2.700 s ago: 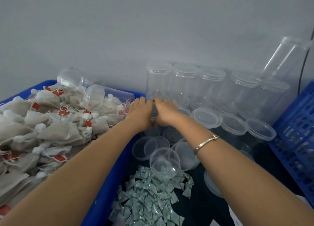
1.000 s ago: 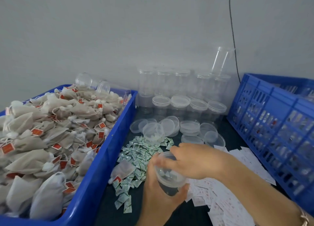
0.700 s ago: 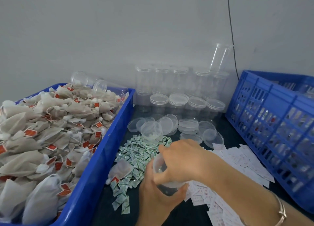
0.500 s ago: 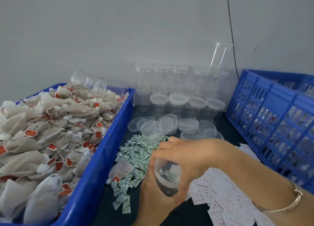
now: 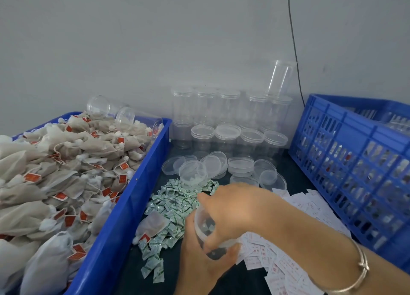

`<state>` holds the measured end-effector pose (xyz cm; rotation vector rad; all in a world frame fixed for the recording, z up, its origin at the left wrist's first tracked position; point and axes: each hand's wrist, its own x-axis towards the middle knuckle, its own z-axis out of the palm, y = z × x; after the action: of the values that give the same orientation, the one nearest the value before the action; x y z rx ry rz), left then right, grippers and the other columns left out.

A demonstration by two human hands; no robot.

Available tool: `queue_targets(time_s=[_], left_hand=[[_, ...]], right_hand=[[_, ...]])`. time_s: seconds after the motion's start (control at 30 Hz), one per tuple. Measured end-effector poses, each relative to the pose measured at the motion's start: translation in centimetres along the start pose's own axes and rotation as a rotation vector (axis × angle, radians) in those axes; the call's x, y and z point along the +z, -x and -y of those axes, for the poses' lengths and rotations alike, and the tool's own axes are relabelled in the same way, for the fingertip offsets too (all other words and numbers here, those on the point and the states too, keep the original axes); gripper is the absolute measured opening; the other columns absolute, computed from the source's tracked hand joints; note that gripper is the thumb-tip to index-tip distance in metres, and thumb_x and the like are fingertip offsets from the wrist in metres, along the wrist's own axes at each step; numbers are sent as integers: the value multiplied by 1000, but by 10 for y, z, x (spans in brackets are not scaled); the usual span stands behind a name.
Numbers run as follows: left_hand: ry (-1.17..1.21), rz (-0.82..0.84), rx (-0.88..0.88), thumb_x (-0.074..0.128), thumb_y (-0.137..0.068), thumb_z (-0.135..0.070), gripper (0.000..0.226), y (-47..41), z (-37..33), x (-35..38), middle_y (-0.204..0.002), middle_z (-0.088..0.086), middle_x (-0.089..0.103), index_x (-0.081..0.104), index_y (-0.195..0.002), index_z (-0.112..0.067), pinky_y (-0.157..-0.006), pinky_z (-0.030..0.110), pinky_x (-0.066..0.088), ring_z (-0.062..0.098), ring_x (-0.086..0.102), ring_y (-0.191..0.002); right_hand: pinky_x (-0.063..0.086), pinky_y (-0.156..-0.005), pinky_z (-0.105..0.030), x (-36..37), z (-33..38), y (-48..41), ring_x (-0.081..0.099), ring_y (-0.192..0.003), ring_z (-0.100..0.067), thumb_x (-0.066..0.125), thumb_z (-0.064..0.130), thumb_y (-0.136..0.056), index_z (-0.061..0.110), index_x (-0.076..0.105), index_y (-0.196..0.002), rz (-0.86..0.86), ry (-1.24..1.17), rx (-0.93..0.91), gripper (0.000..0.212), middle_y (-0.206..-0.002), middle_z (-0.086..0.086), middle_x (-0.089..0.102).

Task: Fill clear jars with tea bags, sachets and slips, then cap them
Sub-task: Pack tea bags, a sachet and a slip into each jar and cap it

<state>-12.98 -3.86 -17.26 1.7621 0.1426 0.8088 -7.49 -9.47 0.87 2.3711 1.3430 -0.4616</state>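
On my left a blue plastic tub (image 5: 124,206) holds mesh tea bags (image 5: 66,172); small printed sachets (image 5: 173,204) lie beside it, clear round lids (image 5: 240,165) and clear capped plastic jars (image 5: 205,108) behind them, white paper slips (image 5: 310,206) to the right.

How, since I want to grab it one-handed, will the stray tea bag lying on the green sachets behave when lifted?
Probably floppy: the tea bag is thin cloth slumped over the sachets. Likely light for its size, since it rests atop that loose pile. Its red tag lies loose at one end, so it may dangle when lifted.
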Motion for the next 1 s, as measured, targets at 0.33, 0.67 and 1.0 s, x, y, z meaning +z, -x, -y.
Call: queue_targets(time_s=[0.33,0.67,1.0], left_hand=[[12,-69,-41,72,-58,-47,65,-6,4,5,-113,-29,58,42,-115,-58,-77,6,46,-10,58,-103],[-206,28,-102,80,-55,-21,97,0,-13,6,-122,-10,60,33,-135,-49,-87,9,47,-4,58,-105],[-229,-34,-154,91,-49,-8,64,0,-9,2,-99,-18,57,58,-103,-16,-75,1,43,10,61,-93]], right_hand=[[45,-102,-48,8,-21,8,40,-134,-24,73,69,-74,44,13,-154,49,-149,-90,103,-153,6,26],[46,-67,-35,9,-19,2,45,-104,-25,78,30,-82,33,34,-135,27,-140,-134,69,-116,0,38],[29,-59,-33,27,-2,1,38,-76,-21,40,72,-92,11,42,-132,-220,-34,51,73,-112,-11,45]])
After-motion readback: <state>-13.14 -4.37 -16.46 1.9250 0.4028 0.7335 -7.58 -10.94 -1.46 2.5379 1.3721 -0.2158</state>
